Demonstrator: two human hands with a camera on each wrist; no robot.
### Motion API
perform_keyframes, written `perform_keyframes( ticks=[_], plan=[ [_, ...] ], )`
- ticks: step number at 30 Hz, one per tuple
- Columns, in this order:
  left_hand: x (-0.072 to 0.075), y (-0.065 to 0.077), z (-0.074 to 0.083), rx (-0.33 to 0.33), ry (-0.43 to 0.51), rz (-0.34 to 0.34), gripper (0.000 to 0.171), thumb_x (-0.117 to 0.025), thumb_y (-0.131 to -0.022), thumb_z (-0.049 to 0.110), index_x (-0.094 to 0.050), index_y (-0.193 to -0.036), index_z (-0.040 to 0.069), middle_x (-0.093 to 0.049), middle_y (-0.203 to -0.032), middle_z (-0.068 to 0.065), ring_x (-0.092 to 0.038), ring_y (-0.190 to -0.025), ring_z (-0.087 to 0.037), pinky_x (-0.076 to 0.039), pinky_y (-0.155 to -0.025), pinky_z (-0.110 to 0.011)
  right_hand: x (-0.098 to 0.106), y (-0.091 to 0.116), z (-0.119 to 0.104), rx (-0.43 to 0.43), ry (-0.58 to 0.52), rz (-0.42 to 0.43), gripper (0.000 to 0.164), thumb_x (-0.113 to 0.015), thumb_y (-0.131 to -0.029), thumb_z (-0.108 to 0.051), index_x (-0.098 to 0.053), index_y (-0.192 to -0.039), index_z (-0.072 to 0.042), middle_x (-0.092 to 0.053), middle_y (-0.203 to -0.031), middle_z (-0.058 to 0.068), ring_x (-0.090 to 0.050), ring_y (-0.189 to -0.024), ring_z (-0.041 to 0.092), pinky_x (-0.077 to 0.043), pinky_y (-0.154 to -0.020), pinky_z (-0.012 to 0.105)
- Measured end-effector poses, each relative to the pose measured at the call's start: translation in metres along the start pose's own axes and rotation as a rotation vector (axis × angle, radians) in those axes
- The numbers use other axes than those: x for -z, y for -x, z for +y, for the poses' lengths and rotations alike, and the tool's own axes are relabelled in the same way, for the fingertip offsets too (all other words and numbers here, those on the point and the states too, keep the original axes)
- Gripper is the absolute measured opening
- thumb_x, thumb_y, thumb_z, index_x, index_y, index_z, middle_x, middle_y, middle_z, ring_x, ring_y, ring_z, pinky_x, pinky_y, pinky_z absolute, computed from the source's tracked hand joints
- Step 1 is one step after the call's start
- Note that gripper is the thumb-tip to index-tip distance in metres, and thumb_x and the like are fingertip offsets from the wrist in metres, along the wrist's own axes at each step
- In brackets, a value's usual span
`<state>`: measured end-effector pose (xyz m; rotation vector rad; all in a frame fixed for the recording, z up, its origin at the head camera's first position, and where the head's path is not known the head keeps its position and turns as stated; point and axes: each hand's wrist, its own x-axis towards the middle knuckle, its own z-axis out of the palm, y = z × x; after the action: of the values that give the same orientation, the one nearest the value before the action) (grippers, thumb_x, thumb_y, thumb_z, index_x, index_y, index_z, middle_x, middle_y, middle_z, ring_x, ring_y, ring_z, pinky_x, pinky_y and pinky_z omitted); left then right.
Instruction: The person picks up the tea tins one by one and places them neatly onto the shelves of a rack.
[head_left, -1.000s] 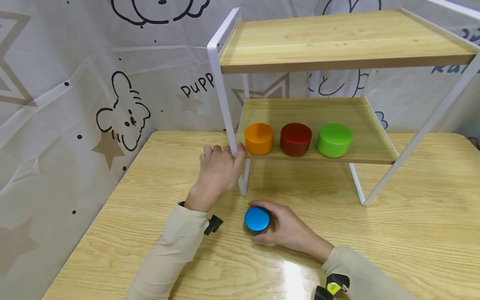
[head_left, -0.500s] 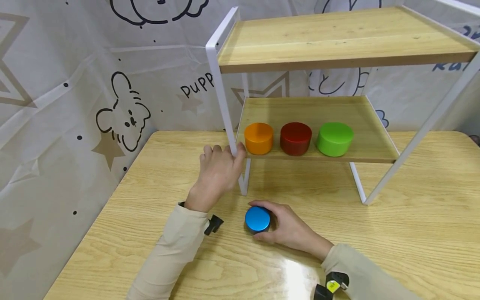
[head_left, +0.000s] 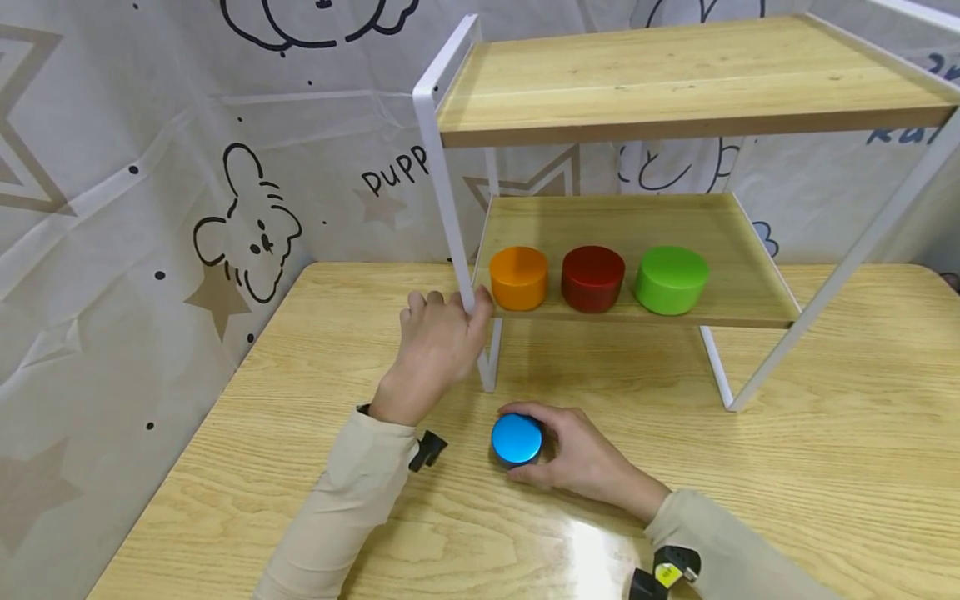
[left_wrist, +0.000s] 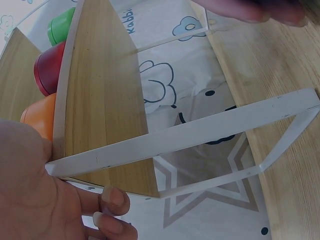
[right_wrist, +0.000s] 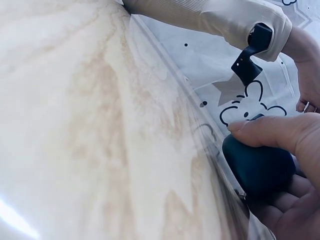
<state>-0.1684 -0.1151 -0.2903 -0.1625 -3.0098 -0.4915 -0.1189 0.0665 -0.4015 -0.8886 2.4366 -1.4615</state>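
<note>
In the head view my left hand (head_left: 442, 342) grips the shelf rack's white front-left post (head_left: 450, 208) beside the middle board. Its fingers curl behind the post (left_wrist: 115, 152) in the left wrist view. On the table, in front of the rack, my right hand (head_left: 577, 454) holds a round blue tin (head_left: 517, 439) between thumb and fingers. The tin's dark side (right_wrist: 257, 165) shows in the right wrist view, the thumb laid along it. An orange tin (head_left: 518, 279), a dark red tin (head_left: 592, 279) and a green tin (head_left: 671, 281) stand in a row on the middle board.
The rack's upper wooden board (head_left: 697, 75) overhangs the row of tins. Its white right leg (head_left: 840, 271) slants down to the table (head_left: 847, 467). A printed cloth (head_left: 150, 333) hangs behind and to the left of the table.
My right thumb has drawn in against the blue tin, which has shifted very slightly to the right. My left hand keeps its place on the post.
</note>
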Motion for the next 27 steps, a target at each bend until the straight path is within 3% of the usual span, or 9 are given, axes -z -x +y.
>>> perform_keyframes(
  ticks=[8,15,27],
  plan=[
    [0.0,0.0,0.0,-0.001,0.009,0.0,0.066,-0.008,-0.101,0.043,-0.057,-0.078,0.004,-0.05,-0.077,-0.015,-0.038,-0.083,-0.036,-0.032,-0.069,-0.041,0.007,0.001,-0.007,-0.015,0.014,0.012,0.064,-0.087,-0.069,-0.019,-0.061,-0.127,-0.009,-0.066,-0.12,0.002,-0.063,-0.105,0.019,-0.048,-0.089,0.035],
    [-0.001,0.001,0.0,-0.006,0.008,0.007,0.065,-0.009,-0.102,0.042,-0.056,-0.077,0.005,-0.05,-0.077,-0.015,-0.038,-0.083,-0.036,-0.032,-0.068,-0.042,0.012,0.002,-0.013,-0.036,0.036,-0.003,0.062,-0.086,-0.07,-0.017,-0.062,-0.126,-0.006,-0.066,-0.119,0.007,-0.065,-0.105,0.022,-0.051,-0.088,0.038],
    [0.0,0.001,-0.001,-0.004,0.011,-0.005,0.066,-0.007,-0.101,0.043,-0.056,-0.078,0.006,-0.05,-0.078,-0.015,-0.039,-0.084,-0.037,-0.032,-0.069,-0.042,0.02,0.004,-0.02,0.061,-0.003,0.021,0.064,-0.085,-0.073,-0.019,-0.059,-0.128,0.0,-0.064,-0.122,0.012,-0.063,-0.11,0.027,-0.05,-0.089,0.037]
  ],
)
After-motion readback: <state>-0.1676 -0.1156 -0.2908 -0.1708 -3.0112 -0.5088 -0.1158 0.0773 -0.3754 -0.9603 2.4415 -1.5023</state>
